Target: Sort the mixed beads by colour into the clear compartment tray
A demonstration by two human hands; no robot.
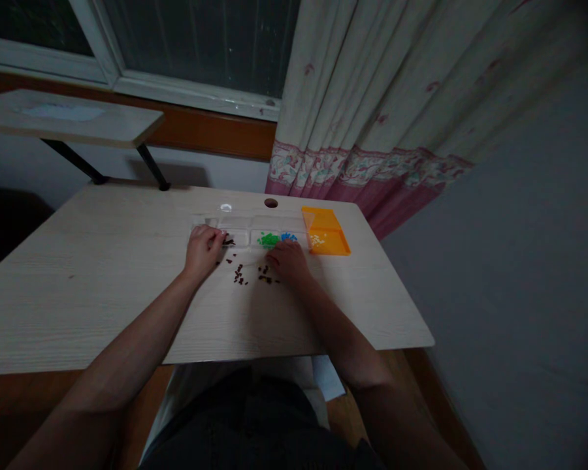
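Note:
My left hand (206, 249) is over the left end of a clear plastic box (245, 236), thumb and fingertips pinched together. Whatever lies between them is too small to make out. Just beside those fingertips, small dark pieces (229, 240) lie in a compartment. My right hand (288, 260) is at the box's front edge, fingers curled down and together; anything in them is hidden. Close to it are green pieces (268, 240) and blue pieces (288, 237) in the box. Loose dark brown pieces (264, 279) and reddish-brown pieces (238, 274) are scattered on the table before the box.
An orange open case (336, 243) with small pale pieces (317, 240) stands at the box's right end. The wooden table (127, 287) has a round hole (271, 203) near its back edge. A raised shelf (122, 124) is at the back left, a curtain (353, 130) behind.

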